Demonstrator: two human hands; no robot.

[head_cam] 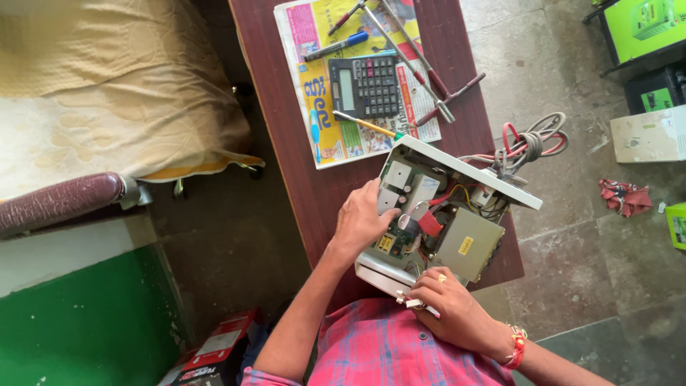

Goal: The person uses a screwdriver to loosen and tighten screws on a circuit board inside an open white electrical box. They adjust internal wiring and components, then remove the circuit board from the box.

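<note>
Head view
Left hand point(362, 223): fingers bent, resting on the parts inside the open white box point(443, 218); it grips nothing.
Right hand point(451, 304): curled around the box's near edge, holding it tight.
White box: at the near end of the brown table point(300, 143), tipped up, lid off, wires showing.
Cable bundle point(529, 143): at the table's right edge, just beside the box.
Calculator point(364, 86): on a newspaper point(336, 143) at the far end, near a yellow screwdriver point(368, 126).
</note>
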